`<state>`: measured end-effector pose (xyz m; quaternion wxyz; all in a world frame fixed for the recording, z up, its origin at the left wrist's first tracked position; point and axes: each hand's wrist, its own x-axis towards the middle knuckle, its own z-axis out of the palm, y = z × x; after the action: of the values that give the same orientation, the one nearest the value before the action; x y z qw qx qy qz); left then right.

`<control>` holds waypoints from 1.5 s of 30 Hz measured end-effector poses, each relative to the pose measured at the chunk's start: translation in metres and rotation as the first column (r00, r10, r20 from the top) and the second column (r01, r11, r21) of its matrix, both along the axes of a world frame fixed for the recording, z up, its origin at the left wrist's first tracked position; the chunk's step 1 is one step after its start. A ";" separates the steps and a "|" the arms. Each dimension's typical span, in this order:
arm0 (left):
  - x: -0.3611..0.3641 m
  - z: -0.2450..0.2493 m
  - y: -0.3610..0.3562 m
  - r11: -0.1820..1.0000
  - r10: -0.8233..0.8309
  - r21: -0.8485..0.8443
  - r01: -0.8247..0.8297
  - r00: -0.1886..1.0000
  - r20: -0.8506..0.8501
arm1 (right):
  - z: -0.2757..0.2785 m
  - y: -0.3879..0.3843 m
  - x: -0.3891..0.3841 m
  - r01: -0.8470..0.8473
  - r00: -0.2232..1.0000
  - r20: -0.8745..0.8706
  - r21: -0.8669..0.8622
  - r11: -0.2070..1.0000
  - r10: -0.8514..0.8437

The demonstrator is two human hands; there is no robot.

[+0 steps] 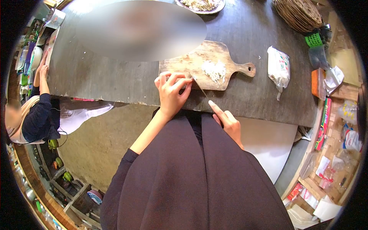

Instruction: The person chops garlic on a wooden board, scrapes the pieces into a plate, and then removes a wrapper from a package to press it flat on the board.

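A wooden cutting board point(230, 61) with a handle and a hole at its right end lies near the front edge of the dark table. Thin white slices point(214, 71) are heaped on its right part. Over the board's lower left part, my left hand point(173, 91) has its fingers bent and drawn together; what they hold is too small to name. My right hand point(227, 122), beyond the front edge, is closed on a knife point(201, 87), with the index finger along it. The blade points up and left, its tip beside my left fingertips.
A white plastic packet point(278, 68) lies on the dark table point(245, 96), right of the board. Farther back are a plate of shreds point(201, 4) and stacked woven trays point(299, 14). An orange sponge-like block point(318, 83) lies at the right. Another person point(36, 115) is at the far left.
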<state>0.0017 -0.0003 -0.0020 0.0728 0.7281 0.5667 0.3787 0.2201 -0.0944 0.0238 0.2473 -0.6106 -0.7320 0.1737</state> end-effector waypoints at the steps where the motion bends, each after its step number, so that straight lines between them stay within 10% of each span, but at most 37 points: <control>1: 0.000 0.000 0.000 1.000 -0.002 0.001 0.002 1.000 -0.003 | 0.000 -0.001 0.001 -0.001 1.000 -0.001 0.003 1.000 0.001; 45: -0.001 -0.001 0.000 1.000 -0.005 0.013 0.005 1.000 -0.006 | -0.002 -0.002 -0.003 0.003 0.999 0.032 0.022 1.000 -0.004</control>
<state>0.0004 -0.0007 -0.0032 0.0670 0.7312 0.5626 0.3800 0.2167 -0.0964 0.0217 0.2425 -0.6120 -0.7365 0.1554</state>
